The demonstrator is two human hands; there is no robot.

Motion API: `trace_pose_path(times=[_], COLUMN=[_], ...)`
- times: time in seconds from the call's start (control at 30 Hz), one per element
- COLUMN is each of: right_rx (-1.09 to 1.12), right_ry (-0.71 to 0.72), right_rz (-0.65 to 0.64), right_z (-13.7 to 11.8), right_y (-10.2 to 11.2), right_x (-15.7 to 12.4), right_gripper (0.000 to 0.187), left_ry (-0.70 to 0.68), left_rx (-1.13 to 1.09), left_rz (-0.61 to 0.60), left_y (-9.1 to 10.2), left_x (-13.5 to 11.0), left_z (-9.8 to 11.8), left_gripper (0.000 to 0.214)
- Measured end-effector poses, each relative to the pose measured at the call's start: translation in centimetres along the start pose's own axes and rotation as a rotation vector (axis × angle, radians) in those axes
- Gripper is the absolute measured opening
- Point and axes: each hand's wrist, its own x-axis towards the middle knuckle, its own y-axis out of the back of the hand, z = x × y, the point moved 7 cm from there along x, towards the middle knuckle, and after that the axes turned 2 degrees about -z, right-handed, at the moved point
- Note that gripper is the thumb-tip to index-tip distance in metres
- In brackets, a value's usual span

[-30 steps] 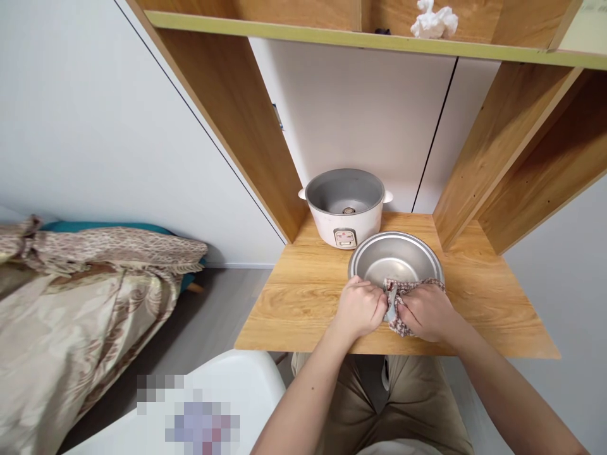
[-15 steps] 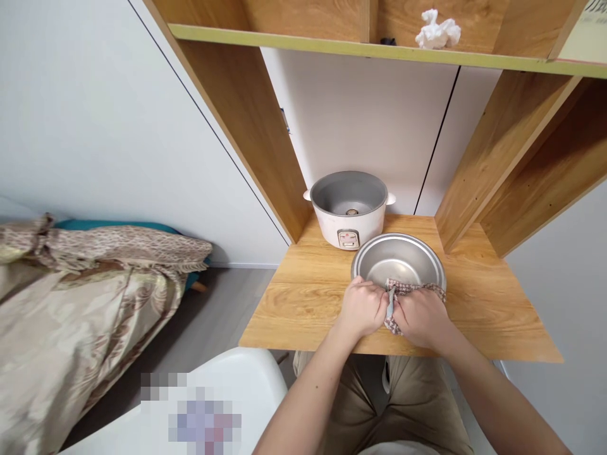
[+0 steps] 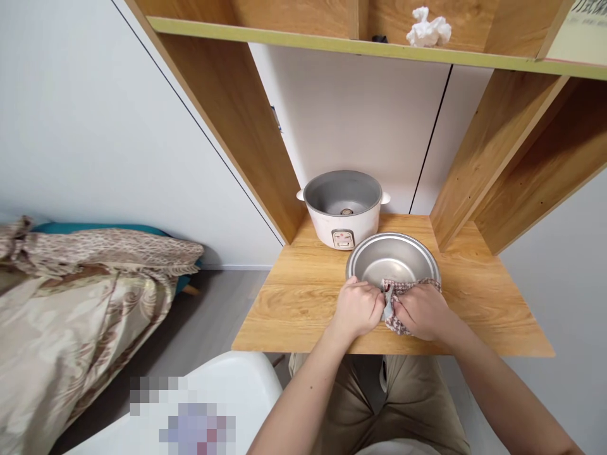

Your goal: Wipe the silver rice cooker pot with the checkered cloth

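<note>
A silver metal rice cooker inner pot [image 3: 386, 270] stands near the front of the wooden desk. My left hand [image 3: 359, 307] is closed on the pot's near rim, its fingers curled over the edge. Bunched in my right hand [image 3: 421, 312] is a brown-and-white checked cloth [image 3: 399, 326], draped over the near right rim and partly hidden by the fingers. Just behind the pot is the white rice cooker body [image 3: 327, 227], lidless, its grey inside showing a round metal piece at the bottom.
Overhead runs a shelf with a yellow-green edge [image 3: 284, 39], holding a crumpled white tissue [image 3: 429, 30]. Wooden uprights [image 3: 227, 120] flank the desk [image 3: 279, 303]. A white chair [image 3: 246, 379] with a blurred-out patch sits at lower left, beside a fabric-covered seat [image 3: 95, 303].
The whole view has shifted slightly, so things sit a little further left. Both hands keep their places at the pot's rim, the cloth moving only slightly.
</note>
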Motion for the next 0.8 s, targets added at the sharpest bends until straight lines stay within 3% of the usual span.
trace_pose_path(times=[0.27,0.43,0.8], right_rx=[0.045,0.059,0.044], right_ry=[-0.171,-0.065,0.022], right_rz=[0.014,0.028,0.052], right_z=[-1.1,-1.1,0.2], right_y=[-0.5,-0.2,-0.2], right_x=[0.5,0.3,-0.2], right_gripper=[0.042,0.042,0.043], left_ry=[0.037,-0.007,-0.022], left_rx=[-0.012,-0.014,-0.011], left_rz=[0.028,0.005,-0.009], left_y=[0.1,0.2,0.1], left_x=[0.0,0.0,-0.1], left_z=[0.0,0.0,-0.3], left_gripper=[0.035,0.035,0.034])
